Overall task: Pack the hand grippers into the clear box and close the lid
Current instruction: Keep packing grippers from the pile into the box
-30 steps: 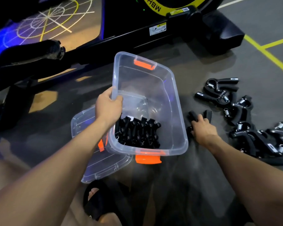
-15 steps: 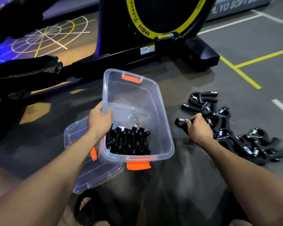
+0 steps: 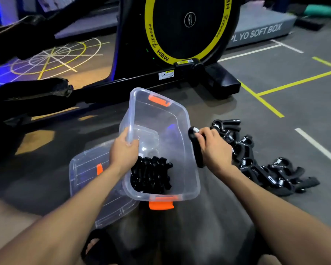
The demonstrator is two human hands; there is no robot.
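A clear box [image 3: 182, 121] with orange latches sits on the grey floor, its near end tilted up. My left hand [image 3: 123, 150] grips its left rim. Several black hand grippers [image 3: 151, 175] lie packed in the box's near end. My right hand [image 3: 211, 150] holds one black hand gripper [image 3: 196, 148] just outside the box's right wall, spring end up. More hand grippers lie in a loose pile [image 3: 256, 161] on the floor to the right. The clear lid [image 3: 88, 173] lies flat to the left, partly under the box.
A black exercise bike with a yellow-ringed flywheel [image 3: 187, 29] stands just behind the box, its base bar [image 3: 141, 81] running across the floor. A grey plyo soft box [image 3: 256, 33] is at the back right. My sandalled foot [image 3: 96, 245] is below the lid.
My right hand has picked a hand gripper from the pile and lifted it toward the box's right wall. The left hand has kept its hold on the rim.
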